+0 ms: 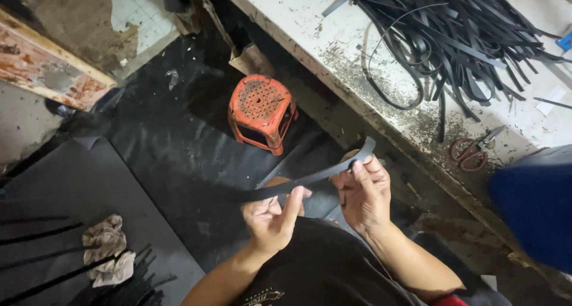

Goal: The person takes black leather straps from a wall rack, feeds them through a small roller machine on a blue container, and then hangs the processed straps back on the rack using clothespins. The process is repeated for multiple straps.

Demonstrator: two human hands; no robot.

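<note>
Head view shows two bare hands up close, holding one long black strip (pixel 310 178) between them. The left hand (pixel 271 219) has its thumb and fingers closed on the strip near the middle, with the dark end poking out past the fingers to the left. The right hand (pixel 363 193) pinches the other end with its fingertips shut tight, and that end curls up just above the fingers. The strip looks thin and bendy, so I think it could slip out if either pinch goes loose, or twist if the hands pull unevenly. Below the left fingers, on the dark floor, lie crumpled rags (pixel 107 249) and more black strips. Beyond the fingers stands an orange plastic stool (pixel 261 109). Off to the right of the right fingers, rusty scissors (pixel 473 151) lie on the dirty white workbench (pixel 310 26). Farthest away, a big tangled pile of black strips (pixel 459 38) sits on the bench.
</note>
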